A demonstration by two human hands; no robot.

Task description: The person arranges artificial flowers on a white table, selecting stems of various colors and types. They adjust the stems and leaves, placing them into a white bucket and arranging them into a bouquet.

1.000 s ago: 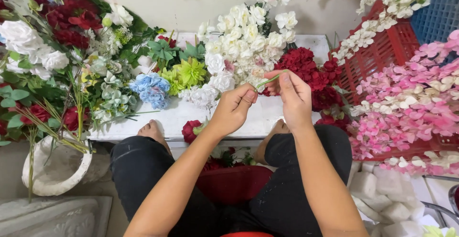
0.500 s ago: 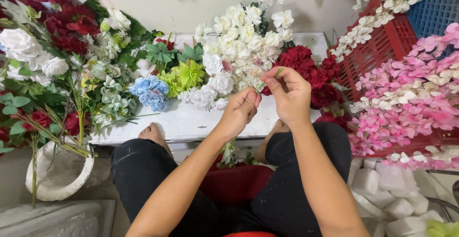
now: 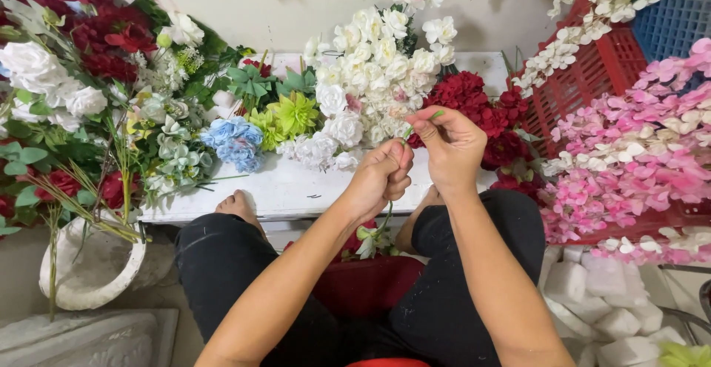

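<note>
Both hands raised over the white worktop (image 3: pixel 296 189), close together. Left hand (image 3: pixel 381 178): fingers curled tight round a thin green stem (image 3: pixel 386 215), which hangs below the fist toward pale leaves. Right hand (image 3: pixel 452 145): fingers pinch the stem's upper tip. White flower cluster (image 3: pixel 378 63) just behind the hands; red crate (image 3: pixel 592 78) right of the worktop

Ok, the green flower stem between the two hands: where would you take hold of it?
Grip the green stem on the bare stretch just below the left hand, coming from the side. It hangs nearly upright there, thin and clear of leaves, while its top is pinched by the right hand and its lower end carries small blooms.
</note>
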